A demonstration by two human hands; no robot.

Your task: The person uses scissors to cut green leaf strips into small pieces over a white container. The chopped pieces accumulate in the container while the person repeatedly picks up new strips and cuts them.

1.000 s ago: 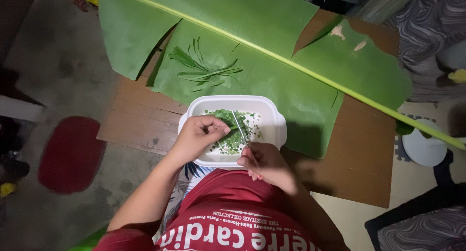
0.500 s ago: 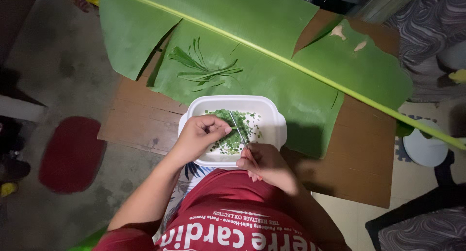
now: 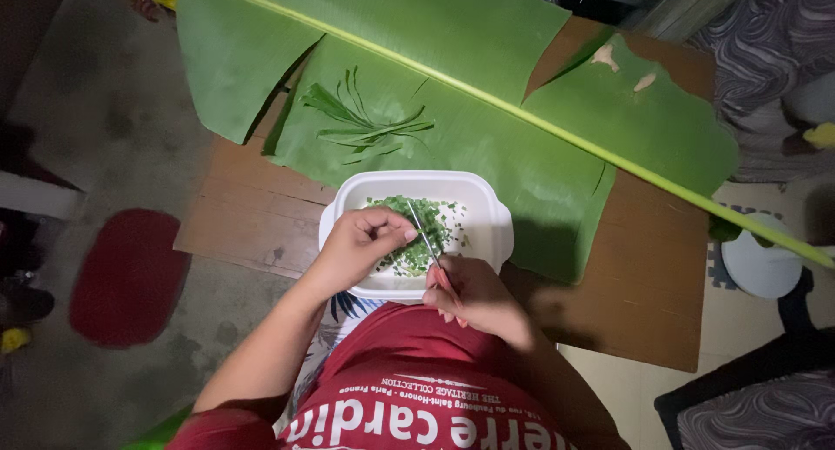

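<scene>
- Over the white rectangular container (image 3: 416, 233), near the picture's centre, both hands worked; the container sat on a brown wooden table (image 3: 252, 220), with its 12 o'clock and 3 o'clock edges overlapping a large banana leaf (image 3: 487, 93).
- At 9 o'clock of the container, the left hand (image 3: 358, 246) had its fingers pinched together on a small bunch of green leaves, held just above the chopped greens (image 3: 416, 234) inside.
- At 5 o'clock of the container, the right hand (image 3: 474, 295) had its fingers curled tight around the reddish handle of a thin knife (image 3: 424, 234); the blade pointed toward 11 o'clock, its tip beside the left fingertips.
- Chopped greens lay heaped in the container's middle, with loose bits scattered toward 2 o'clock.
- At 12 o'clock of the container, several long green leaf blades (image 3: 365, 124) lay loose on the banana leaf, well apart from both hands.
- At 2 o'clock, two pale scraps (image 3: 619, 66) rested on the banana leaf.
- At 9 o'clock, a dark red mat (image 3: 126, 276) lay on the grey floor.
</scene>
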